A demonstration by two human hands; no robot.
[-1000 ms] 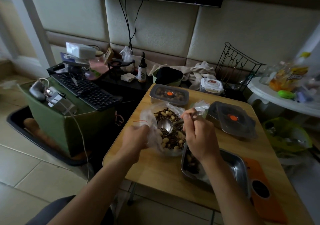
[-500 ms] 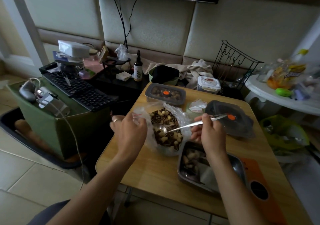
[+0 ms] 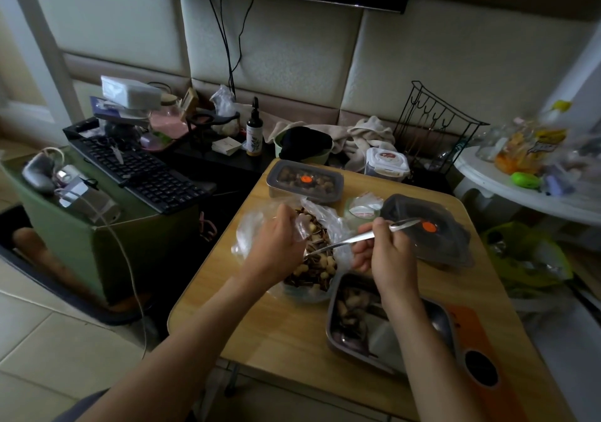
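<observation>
A clear plastic bag [image 3: 250, 236] of brown and pale snack pieces [image 3: 320, 267] lies open on the wooden table [image 3: 276, 333]. My left hand [image 3: 276, 242] grips the bag's left edge. My right hand [image 3: 388, 259] holds a metal spoon [image 3: 354, 238] by its handle, with the bowl end down among the snacks behind my left hand. Just in front of the bag stands a metal tray [image 3: 442, 320] with some of the same snacks [image 3: 351, 311] in its left part, partly covered by my right forearm.
A lidded box of snacks [image 3: 305, 181] sits at the table's far edge, and a grey lid with an orange dot [image 3: 429, 229] lies to the right. An orange phone case [image 3: 481, 363] rests at the near right. A keyboard [image 3: 140, 168] and clutter crowd the left.
My right hand swung the spoon round so its handle points right and its bowl dips into the bag. My left hand shifted right along the bag's edge.
</observation>
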